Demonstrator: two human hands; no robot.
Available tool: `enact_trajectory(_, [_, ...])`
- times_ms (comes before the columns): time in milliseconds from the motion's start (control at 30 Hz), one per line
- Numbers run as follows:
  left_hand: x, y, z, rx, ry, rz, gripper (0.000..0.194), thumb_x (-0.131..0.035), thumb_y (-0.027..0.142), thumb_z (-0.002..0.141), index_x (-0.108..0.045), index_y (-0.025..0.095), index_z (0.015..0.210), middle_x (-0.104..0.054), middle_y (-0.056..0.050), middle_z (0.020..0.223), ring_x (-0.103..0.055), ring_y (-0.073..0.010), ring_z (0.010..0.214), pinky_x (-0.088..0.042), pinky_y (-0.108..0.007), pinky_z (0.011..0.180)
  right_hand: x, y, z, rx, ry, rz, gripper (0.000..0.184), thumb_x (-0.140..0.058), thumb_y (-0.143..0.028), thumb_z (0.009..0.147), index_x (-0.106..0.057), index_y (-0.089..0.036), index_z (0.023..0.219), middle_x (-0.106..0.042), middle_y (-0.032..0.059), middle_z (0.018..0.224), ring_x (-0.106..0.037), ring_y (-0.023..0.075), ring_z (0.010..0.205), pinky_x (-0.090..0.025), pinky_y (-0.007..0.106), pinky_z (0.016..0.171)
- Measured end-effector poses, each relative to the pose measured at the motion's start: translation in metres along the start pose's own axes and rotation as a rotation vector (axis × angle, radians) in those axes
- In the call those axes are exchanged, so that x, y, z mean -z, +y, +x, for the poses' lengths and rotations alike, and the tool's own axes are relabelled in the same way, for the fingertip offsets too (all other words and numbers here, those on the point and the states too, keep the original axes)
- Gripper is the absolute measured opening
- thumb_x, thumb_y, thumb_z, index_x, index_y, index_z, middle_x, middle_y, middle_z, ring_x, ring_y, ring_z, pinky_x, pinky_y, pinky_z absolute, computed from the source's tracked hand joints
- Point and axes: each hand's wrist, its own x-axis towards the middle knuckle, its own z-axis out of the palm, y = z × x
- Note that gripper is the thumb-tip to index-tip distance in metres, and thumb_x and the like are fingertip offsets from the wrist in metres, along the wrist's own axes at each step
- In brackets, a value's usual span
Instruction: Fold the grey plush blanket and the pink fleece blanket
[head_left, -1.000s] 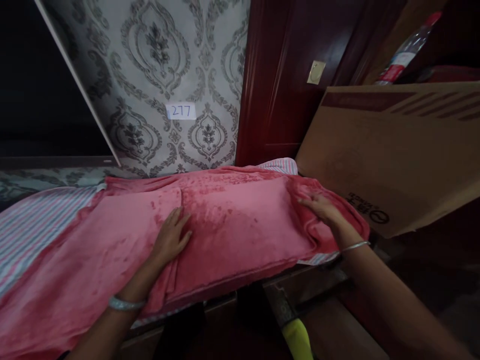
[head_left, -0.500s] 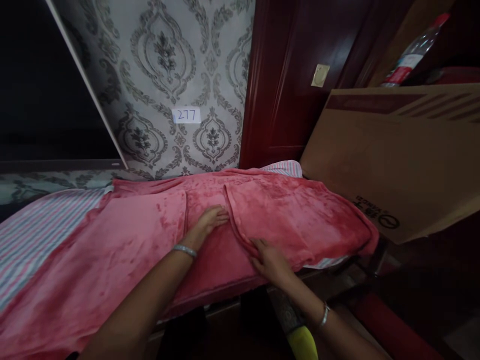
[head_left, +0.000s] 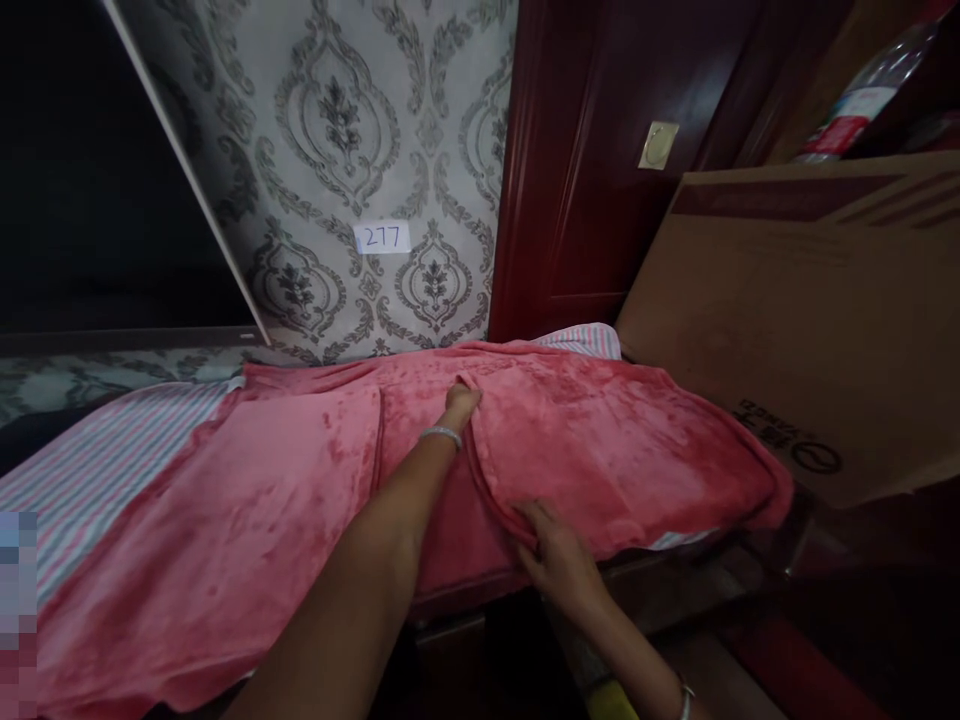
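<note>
Currently, pink plush blanket (head_left: 409, 410): spread over a striped sheet (head_left: 135, 440) below the patterned wall, with a left flap (head_left: 307, 450) and a right flap (head_left: 615, 450) turned over towards each other, a single-layer-looking strip between.
Left hand (head_left: 463, 398): fingers curled in, gripping the far end of the right flap's free edge; the fingertips are hidden.
Right hand (head_left: 559, 560): fingers over the near end of that same edge, thumb beneath, apparently pinching it.
Slanting flap edge: could skew further if one hand drew harder than the other.
Strip underneath: might ruck up if fingers caught it with the flap.
Striped sheet: could be dragged along by friction, since it lies directly under the plush.
Cardboard box (head_left: 787, 300): stands tilted near the blanket's right end; its contents cannot be seen.
Clear plastic bottle (head_left: 859, 105): leans beyond the box's upper edge, red-and-white label showing; whether it sits inside the box, or holds liquid, I cannot tell.
</note>
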Motion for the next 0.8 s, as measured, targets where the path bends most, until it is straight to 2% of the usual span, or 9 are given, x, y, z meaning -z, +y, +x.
enact_trajectory(100, [0.003, 0.014, 0.008, -0.053, 0.016, 0.014, 0.020, -0.071, 0.033, 0.092, -0.067, 0.014, 0.098, -0.068, -0.002, 0.095, -0.065, -0.0148, 0.081, -0.056, -0.030, 0.072, 0.002, -0.008, 0.003, 0.058, 0.060, 0.030, 0.047, -0.052, -0.006, 0.080, -0.065, -0.019, 0.124, -0.068, 0.0099, 0.111, -0.065, 0.0232, 0.104, -0.054, 0.036, 0.089])
enact_trajectory(233, [0.034, 0.030, 0.015, -0.143, 0.026, -0.009, 0.013, -0.077, 0.018, 0.077, -0.064, 0.016, 0.074, -0.060, 0.004, 0.070, -0.057, -0.0109, 0.067, -0.043, -0.021, 0.060, -0.006, -0.029, 0.007, 0.135, 0.028, 0.044, 0.060, -0.051, -0.001, 0.073, -0.062, -0.023, 0.128, -0.066, 0.0073, 0.110, -0.063, 0.0217, 0.103, -0.053, 0.035, 0.088])
enact_trajectory(367, [0.073, 0.021, 0.014, -0.081, 0.023, 0.026, 0.020, -0.079, 0.017, 0.072, -0.060, 0.018, 0.066, -0.049, 0.005, 0.055, -0.053, -0.0131, 0.058, -0.039, -0.024, 0.053, -0.032, -0.041, 0.003, 0.149, -0.099, 0.016, 0.060, -0.053, 0.000, 0.070, -0.063, -0.022, 0.125, -0.066, 0.0073, 0.110, -0.063, 0.0224, 0.102, -0.054, 0.035, 0.088])
enact_trajectory(433, [0.084, 0.012, 0.014, -0.037, 0.003, 0.039, 0.021, -0.080, 0.021, 0.077, -0.061, 0.017, 0.068, -0.051, 0.004, 0.056, -0.053, -0.0133, 0.058, -0.043, -0.025, 0.054, -0.043, -0.041, -0.002, 0.133, -0.130, 0.009, 0.062, -0.053, 0.000, 0.070, -0.062, -0.022, 0.127, -0.066, 0.0080, 0.113, -0.062, 0.0237, 0.105, -0.054, 0.037, 0.090])
enact_trajectory(500, [0.086, 0.006, 0.016, -0.015, -0.020, 0.036, 0.021, -0.075, 0.031, 0.087, -0.064, 0.015, 0.079, -0.060, 0.002, 0.068, -0.057, -0.0123, 0.062, -0.049, -0.026, 0.060, -0.048, -0.038, -0.006, 0.116, -0.130, 0.017, 0.062, -0.052, 0.000, 0.070, -0.062, -0.023, 0.126, -0.066, 0.0077, 0.115, -0.062, 0.0238, 0.108, -0.053, 0.038, 0.092])
enact_trajectory(600, [0.079, 0.005, 0.021, -0.007, -0.026, 0.016, 0.028, -0.065, 0.042, 0.096, -0.065, 0.014, 0.093, -0.065, 0.000, 0.084, -0.061, -0.0116, 0.069, -0.054, -0.028, 0.066, -0.046, -0.036, -0.008, 0.120, -0.116, 0.039, 0.057, -0.050, 0.000, 0.070, -0.064, -0.023, 0.121, -0.066, 0.0071, 0.112, -0.061, 0.0233, 0.106, -0.053, 0.038, 0.091])
enact_trajectory(700, [0.071, 0.011, 0.029, -0.027, 0.010, -0.008, 0.028, -0.066, 0.042, 0.095, -0.066, 0.014, 0.094, -0.065, 0.001, 0.081, -0.059, -0.0109, 0.066, -0.052, -0.026, 0.063, -0.036, -0.037, -0.004, 0.143, -0.090, 0.054, 0.056, -0.049, 0.001, 0.071, -0.064, -0.022, 0.120, -0.066, 0.0077, 0.107, -0.062, 0.0232, 0.102, -0.054, 0.038, 0.088])
enact_trajectory(800, [0.073, 0.018, 0.037, -0.075, 0.056, -0.033, 0.026, -0.072, 0.039, 0.091, -0.067, 0.013, 0.093, -0.064, 0.001, 0.079, -0.060, -0.0113, 0.066, -0.049, -0.024, 0.061, -0.032, -0.042, 0.004, 0.194, -0.037, 0.044, 0.060, -0.048, 0.001, 0.072, -0.063, -0.022, 0.125, -0.066, 0.0091, 0.110, -0.061, 0.0238, 0.102, -0.054, 0.038, 0.088])
